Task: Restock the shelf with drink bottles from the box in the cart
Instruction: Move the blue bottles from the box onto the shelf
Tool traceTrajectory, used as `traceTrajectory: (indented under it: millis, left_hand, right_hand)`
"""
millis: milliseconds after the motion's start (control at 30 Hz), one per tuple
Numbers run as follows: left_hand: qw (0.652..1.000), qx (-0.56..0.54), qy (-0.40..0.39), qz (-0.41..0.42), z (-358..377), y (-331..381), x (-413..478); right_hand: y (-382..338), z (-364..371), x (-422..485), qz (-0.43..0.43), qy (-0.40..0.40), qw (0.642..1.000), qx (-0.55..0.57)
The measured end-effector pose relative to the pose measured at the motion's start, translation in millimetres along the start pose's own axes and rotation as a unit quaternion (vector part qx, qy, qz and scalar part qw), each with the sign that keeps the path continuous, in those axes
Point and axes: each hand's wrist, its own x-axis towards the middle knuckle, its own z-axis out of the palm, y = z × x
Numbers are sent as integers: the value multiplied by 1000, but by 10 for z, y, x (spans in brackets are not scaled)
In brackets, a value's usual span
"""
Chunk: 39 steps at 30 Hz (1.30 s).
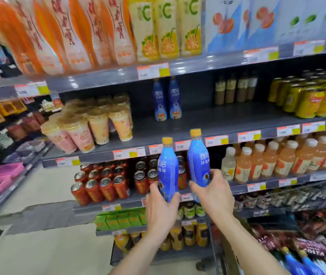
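Here, each hand grips one blue bottle by its lower half, fingers wrapped around the body. The left hand (161,205) holds the left bottle (167,171) upright; the right hand (212,192) holds the right bottle (198,160) upright and slightly higher. Both bottles carry yellow caps and stand just beside each other without touching, in front of the shelf edge (198,135). On that shelf, behind and above the held bottles, two more blue bottles (167,100) stand side by side at the rear, with bare shelf around them. Left of them on the same shelf stand wrapped cups (90,126); right of them stand brown bottles (235,89) and yellow cans (309,100). Below and right of the shelf, in the bottom corner, further blue bottles (303,262) lie in the cart.
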Motion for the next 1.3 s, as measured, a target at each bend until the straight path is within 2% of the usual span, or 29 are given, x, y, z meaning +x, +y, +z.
traceTrajectory:
  millis: [233, 533, 1067, 1300]
  left_hand:
    - [1000, -25, 10, 4, -404, 3, 371]
    - [998, -30, 46, -11, -305, 135, 842]
    - [994, -48, 96, 26, -89, 421, 1725]
    - [993, -49, 101, 22, -48, 399, 1891]
  right_hand:
    - [-655, 128, 464, -28, 41, 999, 6]
    - [-1052, 320, 1564, -79, 47, 996, 5]
    - [-981, 847, 2444, -86, 16, 995, 54]
    - [-876, 983, 2609, -97, -49, 994, 21]
